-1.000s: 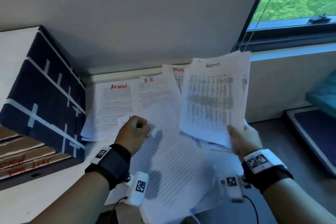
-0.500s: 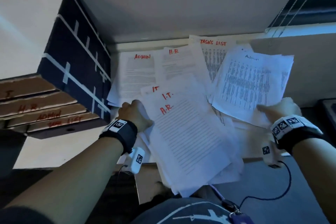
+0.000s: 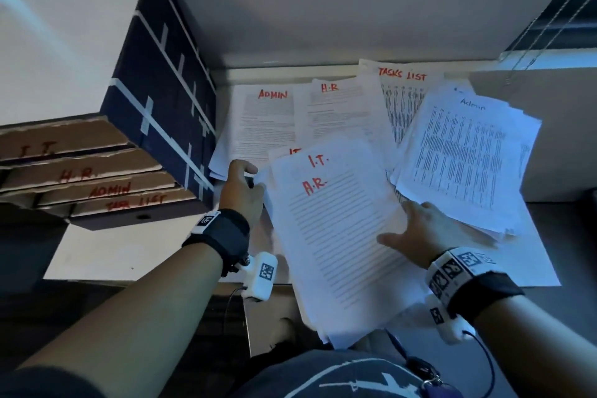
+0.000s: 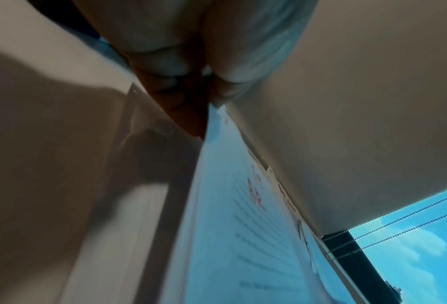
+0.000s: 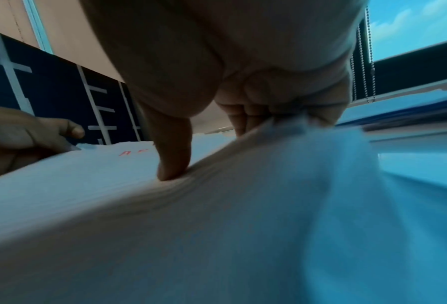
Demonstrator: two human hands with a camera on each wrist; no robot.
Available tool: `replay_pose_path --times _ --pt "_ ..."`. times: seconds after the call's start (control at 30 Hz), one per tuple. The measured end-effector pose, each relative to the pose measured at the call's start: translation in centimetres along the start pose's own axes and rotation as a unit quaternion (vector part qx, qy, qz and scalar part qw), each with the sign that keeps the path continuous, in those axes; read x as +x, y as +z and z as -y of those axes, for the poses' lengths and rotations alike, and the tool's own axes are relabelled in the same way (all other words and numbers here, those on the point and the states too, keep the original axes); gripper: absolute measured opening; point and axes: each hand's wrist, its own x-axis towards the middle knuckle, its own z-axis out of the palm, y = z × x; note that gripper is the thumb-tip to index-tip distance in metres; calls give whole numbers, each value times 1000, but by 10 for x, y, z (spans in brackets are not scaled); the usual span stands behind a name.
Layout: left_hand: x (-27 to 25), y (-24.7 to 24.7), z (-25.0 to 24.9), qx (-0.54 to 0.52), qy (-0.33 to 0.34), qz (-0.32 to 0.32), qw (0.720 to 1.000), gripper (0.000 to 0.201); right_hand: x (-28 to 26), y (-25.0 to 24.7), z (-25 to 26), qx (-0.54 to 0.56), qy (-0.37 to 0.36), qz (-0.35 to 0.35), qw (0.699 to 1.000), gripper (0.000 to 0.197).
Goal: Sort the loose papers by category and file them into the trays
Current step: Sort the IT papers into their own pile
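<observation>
My left hand (image 3: 240,184) grips the left edge of a stack of papers (image 3: 339,236) that overhangs the desk's front edge. The top sheet is marked I.T. and A.R. in red. In the left wrist view the fingers (image 4: 181,92) pinch the stack's corner (image 4: 243,226). My right hand (image 3: 416,229) holds the top sheet's right edge. In the right wrist view its thumb (image 5: 173,144) presses on top while the fingers curl under the lifted paper (image 5: 165,226). The cardboard trays (image 3: 80,171), labelled I.T., H.R., ADMIN and TASK LIST, stand stacked at the left.
Sheets headed ADMIN (image 3: 268,119), H.R (image 3: 336,107) and TASKS LIST (image 3: 403,77) lie spread on the desk by the wall. A table sheet marked Admin (image 3: 465,152) tops a pile at the right. A dark box with white tape (image 3: 161,90) sits over the trays.
My right hand has laid the Admin table sheet on the right pile, let go of it, and moved left to the I.T. sheet's edge. My left hand keeps its grip.
</observation>
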Motion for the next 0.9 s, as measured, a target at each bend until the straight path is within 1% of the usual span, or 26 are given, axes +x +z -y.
replay_pose_path --times 0.07,0.13,0.17,0.2,0.23,0.27,0.3,0.37,0.43,0.5,0.53,0.57,0.6,0.63,0.7,0.73,0.77,0.8,0.83,0.87,0.9 --pt "3 -3 3 14 -2 5 1000 22 1 1 6 21 22 -8 999 80" --pt "3 -2 3 94 4 63 994 21 0 2 8 50 28 -26 998 75" --pt "1 -2 2 144 -8 103 984 12 0 2 7 61 28 -28 997 73" --pt "-1 -1 2 183 -16 136 973 9 0 3 7 67 27 -26 997 73" --pt "-3 1 3 220 -31 160 962 28 0 3 6 70 27 -21 997 73" --pt "-5 3 6 245 -40 166 954 46 0 4 6 71 28 -17 997 74" --pt "-7 4 4 259 -52 161 951 58 1 5 6 68 29 -16 997 75" --pt "-6 6 1 274 -52 155 948 71 -1 5 8 67 32 -16 997 76" --pt "-3 6 -2 287 -46 181 940 74 -2 4 9 68 35 -20 997 76" --pt "-3 6 -5 263 -49 201 942 66 -3 4 9 71 37 -18 997 77" --pt "-4 6 -6 247 -38 200 947 57 -4 4 9 71 38 -17 997 78" --pt "-6 5 -7 229 -12 190 955 41 -4 3 9 68 37 -19 997 79" --pt "-9 3 -8 211 16 172 962 20 -4 3 8 62 35 -25 997 79" --pt "-13 1 -10 178 48 157 970 8 -4 2 8 57 29 -35 997 80" --pt "-22 -4 -11 77 98 135 983 23 -3 1 4 73 2 -76 994 87" --pt "-28 -7 -13 10 110 139 984 25 -2 -1 2 110 -16 -102 989 91" --pt "-34 -12 -16 -41 131 155 978 28 -2 -4 -2 164 -32 -124 978 93" --pt "-41 -16 -19 -71 153 180 969 30 -1 -6 -6 229 -57 -138 962 87" --pt "-47 -18 -22 -86 171 205 960 29 -1 -9 -12 286 -91 -137 944 74" --pt "-51 -19 -23 -94 175 226 954 28 -2 -11 -17 312 -124 -123 934 60" --pt "-54 -20 -24 -105 169 237 951 27 -1 -13 -22 300 -148 -122 934 53"
